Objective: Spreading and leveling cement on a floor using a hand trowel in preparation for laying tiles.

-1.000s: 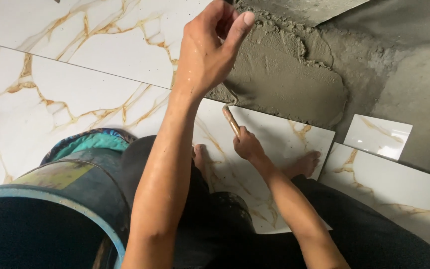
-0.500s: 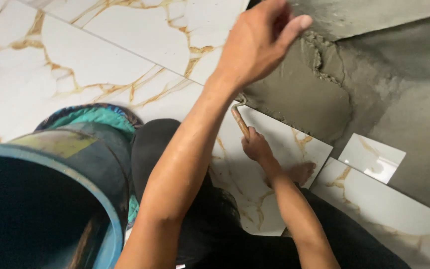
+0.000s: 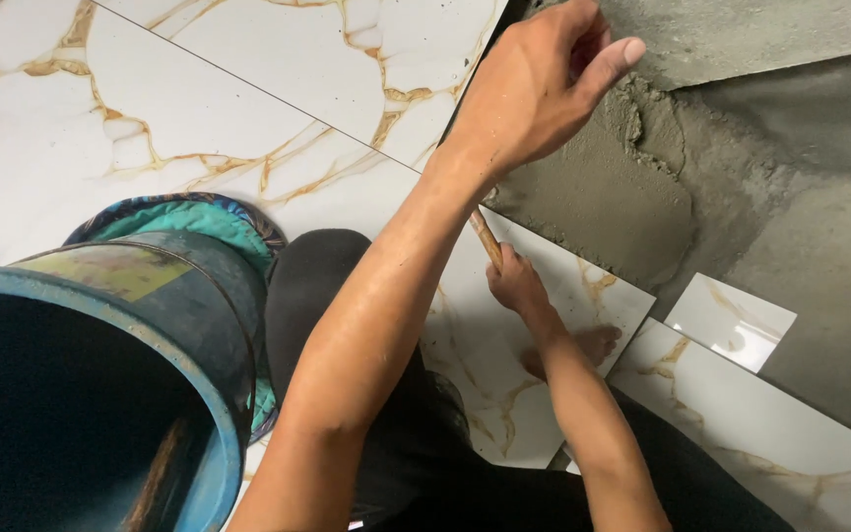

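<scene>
Below, the right hand grips a wooden-handled trowel beside wet mortar.

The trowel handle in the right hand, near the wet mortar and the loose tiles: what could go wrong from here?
1. The right hand holds only the end of the wooden handle; the left arm hides the blade, so a stroke may smear mortar onto the laid tile.
2. The bare foot rests on a loose tile, which might shift or crack.
3. The blue bucket stands close to the left elbow and could be knocked.
</scene>
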